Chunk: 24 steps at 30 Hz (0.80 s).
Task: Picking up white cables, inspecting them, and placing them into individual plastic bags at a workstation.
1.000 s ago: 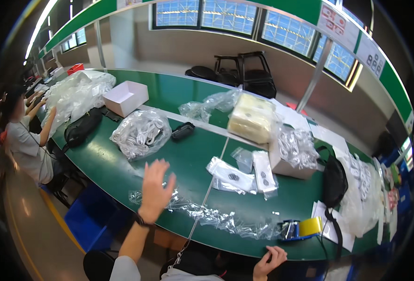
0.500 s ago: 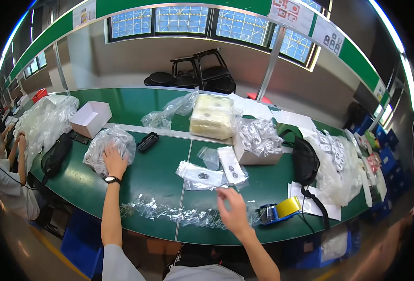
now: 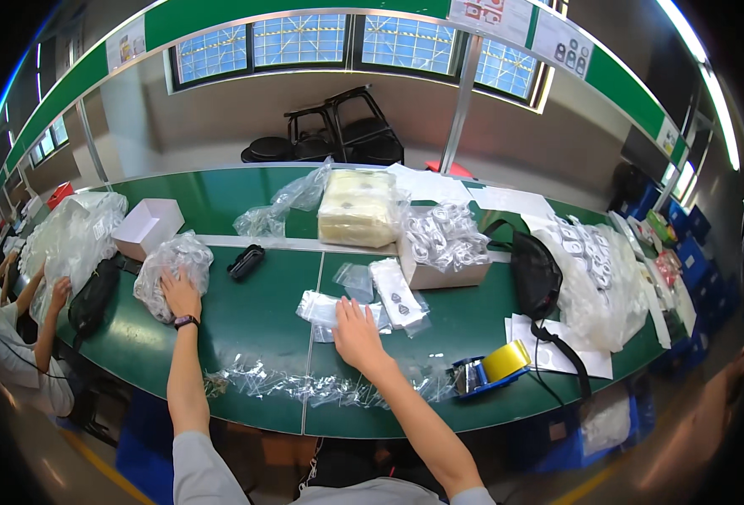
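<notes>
My left hand (image 3: 182,296) lies with its fingers spread on a rumpled clear plastic bag (image 3: 193,252); what fills the bag is hard to make out. My right hand (image 3: 357,334) rests flat, fingers stretched, over a stack of clear and white flat pouches (image 3: 315,308), covering part of it. Just right of these is another stack of pouches (image 3: 397,295) with a dark printed mark. A small clear bag (image 3: 355,279) lies behind them. Between my forearms and along the near edge, thin clear pieces (image 3: 292,385) are strewn in a long band.
A blue tape dispenser with yellow tape (image 3: 506,362) stands at the right. Behind are a wrapped yellowish bundle (image 3: 357,210), a box of white looped parts (image 3: 446,240) and a black pouch (image 3: 247,262). An open white box (image 3: 149,225) sits back left. Another person works far left.
My right hand has moved left and away from me, from above the near side of the pouches onto them, its fingers straightening. My left hand stays on the bag.
</notes>
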Tool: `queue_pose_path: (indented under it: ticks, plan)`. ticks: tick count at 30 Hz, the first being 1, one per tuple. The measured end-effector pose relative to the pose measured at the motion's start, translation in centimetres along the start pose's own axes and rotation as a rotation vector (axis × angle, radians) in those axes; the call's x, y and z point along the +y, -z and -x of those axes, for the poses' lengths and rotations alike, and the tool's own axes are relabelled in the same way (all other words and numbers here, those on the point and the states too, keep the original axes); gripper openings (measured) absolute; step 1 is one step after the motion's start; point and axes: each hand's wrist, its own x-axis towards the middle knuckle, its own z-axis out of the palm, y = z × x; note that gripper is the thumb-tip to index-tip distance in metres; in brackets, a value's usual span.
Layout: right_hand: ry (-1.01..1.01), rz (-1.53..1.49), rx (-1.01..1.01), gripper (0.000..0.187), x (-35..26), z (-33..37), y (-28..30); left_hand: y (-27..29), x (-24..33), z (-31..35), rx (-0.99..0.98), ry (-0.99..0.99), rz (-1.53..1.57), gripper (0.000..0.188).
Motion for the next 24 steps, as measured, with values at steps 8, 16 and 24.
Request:
queue_pose_path:
  ticks: [8, 16, 24]
  plan:
    - [0.042, 0.106, 0.057, 0.057, 0.4, -1.6, -0.7, 0.5, -0.2, 0.3, -0.026, -0.013, 0.065, 0.048]
    - [0.199, 0.237, -0.083, 0.02, 1.6, -1.7, 0.2, -0.4, -1.6, 0.5, 0.062, 0.072, 0.126, 0.051]
    - [0.195, -0.079, 0.084, 0.015, 2.8, -0.5, 1.8, 3.8, -1.3, -0.9, -0.096, 0.099, 0.254, 0.058]
